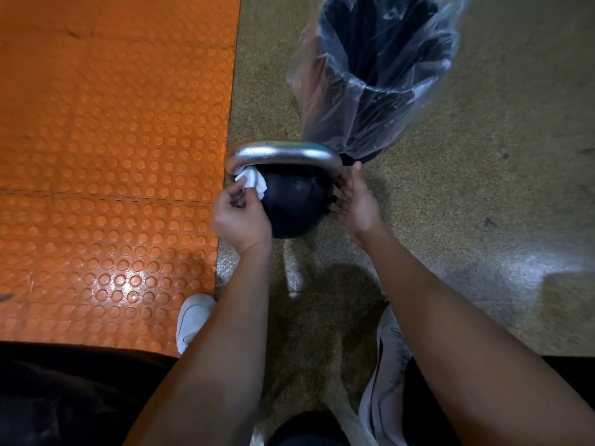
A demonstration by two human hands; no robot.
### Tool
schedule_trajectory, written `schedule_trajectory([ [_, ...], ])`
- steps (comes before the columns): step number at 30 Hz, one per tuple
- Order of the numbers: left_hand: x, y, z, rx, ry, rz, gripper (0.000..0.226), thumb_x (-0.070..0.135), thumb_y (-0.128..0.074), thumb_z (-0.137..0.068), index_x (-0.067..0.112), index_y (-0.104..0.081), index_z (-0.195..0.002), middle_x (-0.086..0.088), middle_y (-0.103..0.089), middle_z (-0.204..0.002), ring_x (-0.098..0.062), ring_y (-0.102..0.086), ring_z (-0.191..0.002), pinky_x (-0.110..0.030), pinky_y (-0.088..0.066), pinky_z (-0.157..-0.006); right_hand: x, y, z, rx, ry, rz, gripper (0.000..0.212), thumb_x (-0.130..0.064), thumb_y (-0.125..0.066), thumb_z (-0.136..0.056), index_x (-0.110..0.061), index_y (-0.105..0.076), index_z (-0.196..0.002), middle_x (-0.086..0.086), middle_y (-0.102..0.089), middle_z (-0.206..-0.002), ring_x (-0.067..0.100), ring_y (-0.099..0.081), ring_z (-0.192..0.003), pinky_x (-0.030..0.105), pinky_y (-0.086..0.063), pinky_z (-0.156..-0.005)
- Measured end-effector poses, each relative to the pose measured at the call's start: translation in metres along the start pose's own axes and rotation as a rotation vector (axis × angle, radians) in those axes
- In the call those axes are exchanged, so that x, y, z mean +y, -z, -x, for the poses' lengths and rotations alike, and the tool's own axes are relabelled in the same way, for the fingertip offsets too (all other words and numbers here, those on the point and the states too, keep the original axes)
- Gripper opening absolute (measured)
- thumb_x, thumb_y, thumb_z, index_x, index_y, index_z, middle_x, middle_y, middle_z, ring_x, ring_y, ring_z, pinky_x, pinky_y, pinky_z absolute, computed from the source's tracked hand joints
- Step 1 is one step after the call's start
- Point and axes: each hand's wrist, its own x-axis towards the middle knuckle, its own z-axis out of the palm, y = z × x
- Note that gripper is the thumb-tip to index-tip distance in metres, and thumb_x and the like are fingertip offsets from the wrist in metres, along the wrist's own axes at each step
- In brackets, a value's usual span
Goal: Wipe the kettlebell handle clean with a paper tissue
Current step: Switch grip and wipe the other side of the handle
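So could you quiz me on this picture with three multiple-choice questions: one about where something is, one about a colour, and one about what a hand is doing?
1. Where is the bin with the clear liner?
A. On the orange mat
B. Just beyond the kettlebell
C. Behind the person's feet

2. What colour is the kettlebell's ball?
A. Black
B. Red
C. Silver

3. What is the left hand doing?
A. Resting open on the floor
B. Lifting the bin
C. Pinching a tissue against the handle

Answers:
1. B: the bin stands on the speckled floor right past the kettlebell.
2. A: the ball is black; only the handle is silver.
3. C: the left hand presses the white tissue to the handle's left bend, while the right hand steadies the ball's other side.
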Motion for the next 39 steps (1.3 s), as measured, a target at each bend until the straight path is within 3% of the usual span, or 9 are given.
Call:
schedule_trajectory([
  [7,0.006,-0.004,-0.004,-0.041,-0.06,-0.022,0.016,0.03,-0.077,-0.078,0.015,-0.078,-0.086,-0.004,-0.073,-0.075,-0.002,-0.059,-0.061,-0.007,-0.043,-0.064,-0.001,0.0,0.002,0.016,0.009,-0.001,0.049,-0.07,-0.033,-0.103,-0.041,-0.065,-0.126,-0.001,-0.061,-0.144,0.03,-0.053,-0.137,0.053,-0.049,-0.109],
  [13,-0.002,0.009,-0.003,-0.029,-0.043,0.006,0.013,0.019,-0.078,-0.08,0.01,-0.078,-0.09,-0.004,-0.072,-0.074,0.006,-0.059,-0.057,-0.005,-0.043,-0.062,-0.001,0.0,0.001,0.026,0.011,0.001,0.046,-0.072,-0.033,-0.102,-0.046,-0.068,-0.118,-0.005,-0.063,-0.139,0.03,-0.054,-0.137,0.057,-0.048,-0.11],
  [16,0.006,0.005,-0.01,-0.069,-0.1,-0.024,0.01,0.025,-0.078,-0.078,0.017,-0.077,-0.085,-0.003,-0.072,-0.073,0.0,-0.06,-0.059,-0.011,-0.046,-0.063,-0.001,0.0,0.0,0.017,-0.001,0.006,0.047,-0.07,-0.032,-0.104,-0.044,-0.069,-0.117,-0.006,-0.066,-0.135,0.029,-0.056,-0.134,0.054,-0.05,-0.107],
  [23,-0.002,0.007,-0.008,-0.04,-0.028,0.014,0.01,0.023,-0.079,-0.074,0.018,-0.071,-0.078,0.013,-0.065,-0.064,0.002,-0.06,-0.057,-0.015,-0.048,-0.065,0.003,0.002,-0.003,0.027,-0.001,-0.011,0.046,-0.073,-0.039,-0.099,-0.045,-0.071,-0.115,-0.004,-0.064,-0.14,0.029,-0.056,-0.136,0.055,-0.05,-0.107],
  [29,0.023,-0.011,-0.011,0.053,0.004,0.077,0.046,0.014,-0.088,-0.065,0.015,-0.049,-0.089,0.01,-0.056,-0.07,0.008,-0.057,-0.055,-0.006,-0.041,-0.058,0.003,0.001,-0.004,0.04,-0.001,-0.007,0.053,-0.075,-0.043,-0.096,-0.04,-0.072,-0.122,-0.005,-0.067,-0.137,0.027,-0.059,-0.131,0.051,-0.054,-0.102],
  [31,0.023,-0.01,-0.006,0.06,0.014,0.061,0.049,0.014,-0.088,-0.065,0.012,-0.047,-0.094,0.011,-0.055,-0.071,0.012,-0.057,-0.056,-0.004,-0.039,-0.057,0.004,0.002,-0.004,0.047,-0.013,-0.025,0.062,-0.077,-0.047,-0.091,-0.036,-0.07,-0.131,-0.002,-0.065,-0.141,0.028,-0.059,-0.132,0.049,-0.056,-0.1],
  [34,0.016,-0.007,0.001,0.084,0.041,0.02,0.047,0.021,-0.085,-0.068,0.014,-0.047,-0.096,0.006,-0.065,-0.071,0.011,-0.059,-0.057,-0.001,-0.036,-0.058,0.006,0.002,-0.005,0.051,0.008,-0.024,0.053,-0.069,-0.042,-0.101,-0.035,-0.067,-0.134,0.0,-0.064,-0.142,0.029,-0.057,-0.134,0.05,-0.054,-0.103],
  [37,0.022,-0.014,-0.007,0.092,0.079,0.009,0.051,0.025,-0.086,-0.065,0.018,-0.046,-0.097,0.012,-0.065,-0.066,0.002,-0.063,-0.064,-0.01,-0.039,-0.065,0.006,0.003,-0.004,0.06,0.005,-0.03,0.063,-0.071,-0.046,-0.097,-0.029,-0.062,-0.141,-0.001,-0.064,-0.142,0.028,-0.057,-0.134,0.053,-0.052,-0.106],
  [39,0.023,-0.015,-0.011,0.073,0.073,-0.009,0.053,0.028,-0.086,-0.065,0.02,-0.045,-0.096,0.015,-0.065,-0.061,-0.007,-0.067,-0.07,-0.019,-0.044,-0.071,0.004,0.002,-0.003,0.05,-0.016,-0.033,0.052,-0.067,-0.044,-0.102,-0.032,-0.066,-0.131,-0.004,-0.066,-0.133,0.029,-0.057,-0.133,0.048,-0.054,-0.102],
])
